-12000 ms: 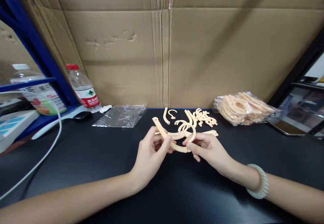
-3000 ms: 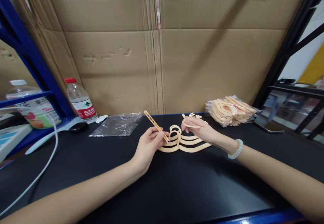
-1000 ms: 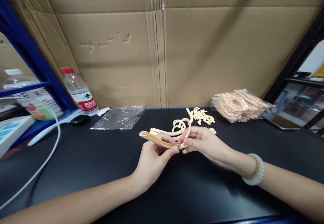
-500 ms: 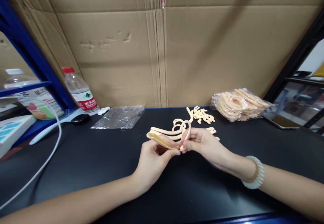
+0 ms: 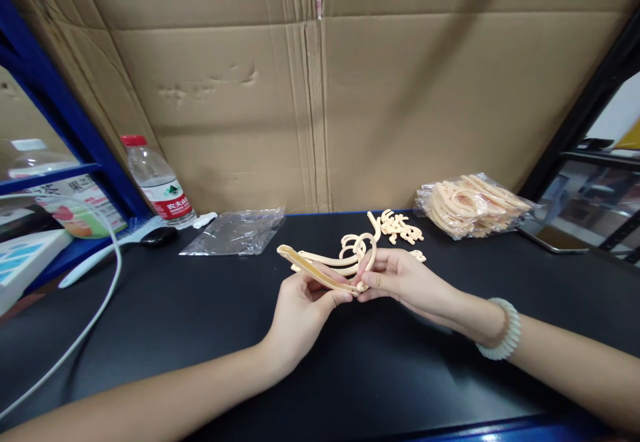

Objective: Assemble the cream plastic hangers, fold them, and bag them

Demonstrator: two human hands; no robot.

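Note:
Between thumb and fingers, my left hand (image 5: pixel 306 319) grips a long beige plastic strip (image 5: pixel 313 271), whose far end points up and to the left. My right hand (image 5: pixel 400 279) pinches a curved beige plastic hook piece (image 5: pixel 373 255) that arcs upward. The ends of the two pieces meet at my fingertips; whether they are joined I cannot tell. Behind my hands lie more beige long pieces (image 5: pixel 327 259) and curved ones, partly hidden. A pile of small beige parts (image 5: pixel 400 227) sits farther back.
A clear bag of beige pieces (image 5: pixel 473 205) lies at the back right, beside a flat dark device (image 5: pixel 553 239). An empty plastic bag (image 5: pixel 233 232) and a red-capped water bottle (image 5: pixel 157 182) are at the back left. A white cable (image 5: pixel 103 302) crosses the left side.
The long strip's free end has moved left and up, so it shows at a longer angle. Both hands stay nearly in place, with the right shifted slightly.

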